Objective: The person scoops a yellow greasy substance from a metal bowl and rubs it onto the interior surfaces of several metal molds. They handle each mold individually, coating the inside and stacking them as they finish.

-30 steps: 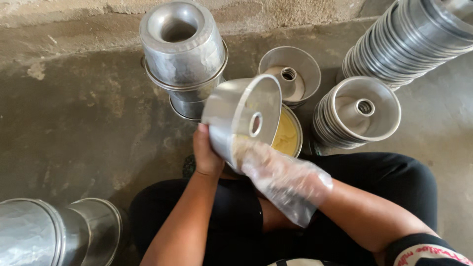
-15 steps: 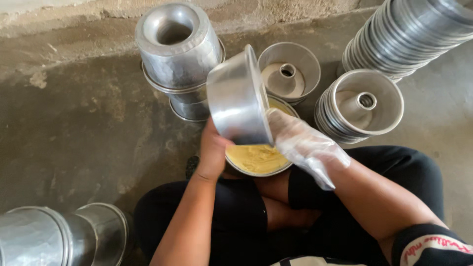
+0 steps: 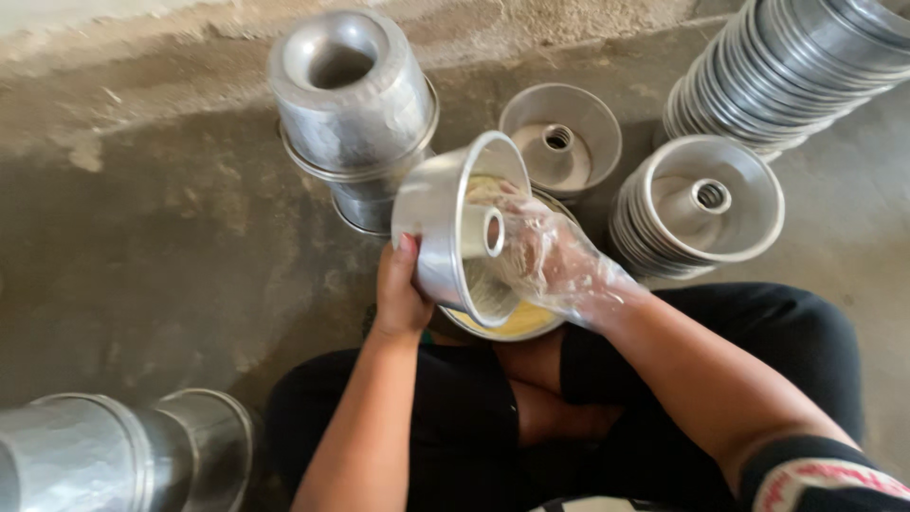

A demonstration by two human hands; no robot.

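The left hand (image 3: 398, 294) holds a metal ring cake pan (image 3: 455, 228) by its outer wall, tilted on its side above the lap, with the opening turned to the right. The right hand (image 3: 545, 261), in a thin clear plastic glove, is inside the pan near the centre tube; whether its fingers grip anything I cannot tell. Below, a bowl (image 3: 526, 322) with yellow paste is mostly hidden by the pan. Stacks of pans (image 3: 697, 209) stand on the concrete floor (image 3: 171, 237), some cut off by the picture edge.
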